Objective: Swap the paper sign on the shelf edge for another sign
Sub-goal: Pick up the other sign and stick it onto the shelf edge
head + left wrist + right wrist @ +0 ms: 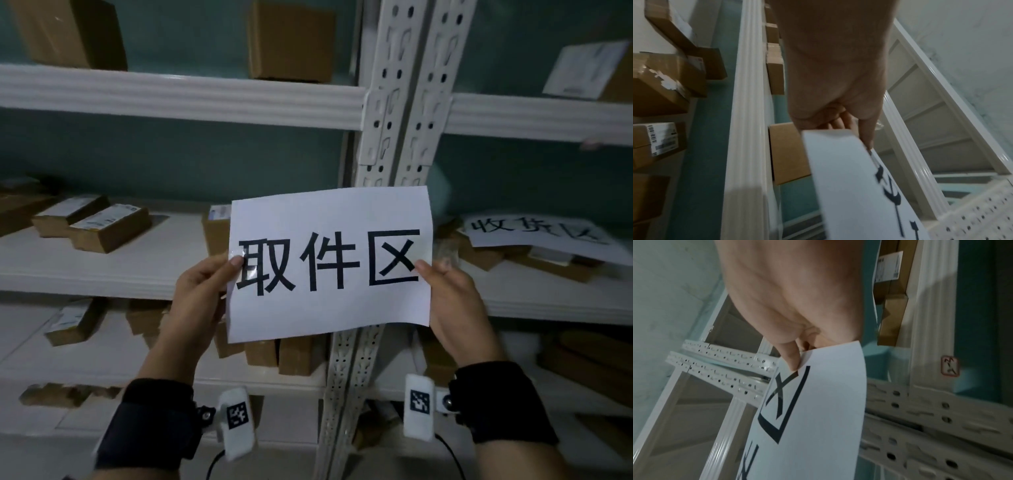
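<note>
A white paper sign [329, 263] with three large black characters is held up in front of the white shelf uprights [394, 102]. My left hand [205, 291] pinches its left edge, thumb on the front over a strip of clear tape. My right hand [448, 294] pinches its right edge, thumb on the print. The wrist views show the same sheet [846, 186] [813, 410] caught between thumb and fingers of the left hand [838, 100] and right hand [793, 331]. A second paper sign [541, 234] with black characters lies flat on boxes on the right shelf.
White metal shelving holds cardboard parcels [102, 226] on the middle left shelf [102, 274], more boxes [291, 41] above and below [294, 353]. The upper shelf edge [171, 96] runs across the top. A teal wall lies behind.
</note>
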The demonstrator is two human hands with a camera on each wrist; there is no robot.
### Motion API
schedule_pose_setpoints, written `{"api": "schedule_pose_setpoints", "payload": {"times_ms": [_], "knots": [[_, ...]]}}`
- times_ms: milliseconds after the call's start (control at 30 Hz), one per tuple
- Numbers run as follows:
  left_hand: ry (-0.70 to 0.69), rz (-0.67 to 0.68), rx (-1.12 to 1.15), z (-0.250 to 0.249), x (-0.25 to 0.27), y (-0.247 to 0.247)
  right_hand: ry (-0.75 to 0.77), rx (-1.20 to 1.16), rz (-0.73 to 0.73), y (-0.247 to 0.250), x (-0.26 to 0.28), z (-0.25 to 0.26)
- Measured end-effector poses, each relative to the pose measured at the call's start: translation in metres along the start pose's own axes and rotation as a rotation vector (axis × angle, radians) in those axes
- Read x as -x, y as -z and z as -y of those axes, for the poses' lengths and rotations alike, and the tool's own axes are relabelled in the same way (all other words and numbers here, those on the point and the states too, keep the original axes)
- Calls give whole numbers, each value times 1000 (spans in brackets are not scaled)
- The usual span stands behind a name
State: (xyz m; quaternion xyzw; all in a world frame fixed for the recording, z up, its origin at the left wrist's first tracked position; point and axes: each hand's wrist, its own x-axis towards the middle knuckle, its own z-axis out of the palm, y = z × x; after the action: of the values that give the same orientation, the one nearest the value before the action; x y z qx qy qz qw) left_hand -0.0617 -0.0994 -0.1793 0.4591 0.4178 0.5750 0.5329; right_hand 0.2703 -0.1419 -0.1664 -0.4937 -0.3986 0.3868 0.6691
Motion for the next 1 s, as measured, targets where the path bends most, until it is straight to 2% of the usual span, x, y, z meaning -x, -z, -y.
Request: {"api": "schedule_pose_setpoints", "payload": {"times_ms": [167, 300, 500, 800, 1000], "knots": [[-202, -36, 3, -20, -8, -36, 121, -38, -131, 27, -13, 25], [-268, 9, 119, -39, -22, -53, 155, -99, -188, 46, -27, 43], [-293, 13, 242, -50, -37, -76, 212, -171, -205, 65, -44, 65], [-391, -117, 344, -70, -46, -107, 238, -251, -180, 67, -59, 85], [-509, -154, 293, -94, -62, -119, 436, -157, -140, 74, -83, 111]]}}
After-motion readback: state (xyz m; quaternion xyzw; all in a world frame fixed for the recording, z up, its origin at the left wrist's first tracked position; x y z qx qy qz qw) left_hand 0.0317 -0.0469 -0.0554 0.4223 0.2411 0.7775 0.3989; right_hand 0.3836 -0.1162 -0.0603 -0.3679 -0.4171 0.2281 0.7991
